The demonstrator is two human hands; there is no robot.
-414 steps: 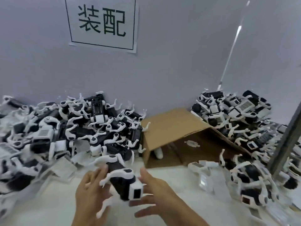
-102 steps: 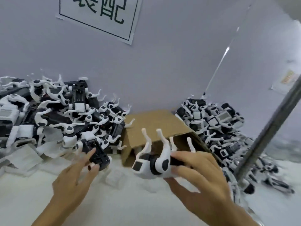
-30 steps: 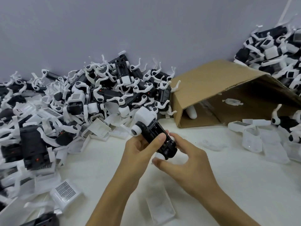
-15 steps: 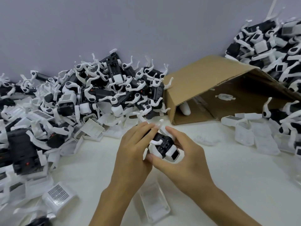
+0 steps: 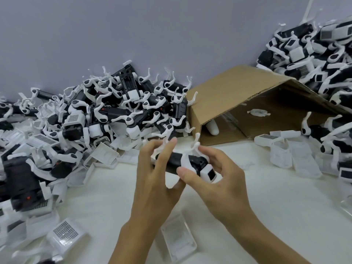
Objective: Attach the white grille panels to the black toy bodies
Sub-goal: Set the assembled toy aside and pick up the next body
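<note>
Two hands on one black toy body (image 5: 180, 163), held above the surface (image 5: 266, 206) — left hand (image 5: 158, 180) curled round its rear, right hand (image 5: 215, 178) pinching near the white head, likely steadying it for a grille. A loose white grille panel (image 5: 179, 242) lies just below. The tipped cardboard box (image 5: 238, 88) holds a few white parts.

White counter (image 5: 266, 216), heaped black-and-white toy bodies (image 5: 118, 115), loose white grille panels (image 5: 64, 232), tipped cardboard box (image 5: 238, 96).
</note>
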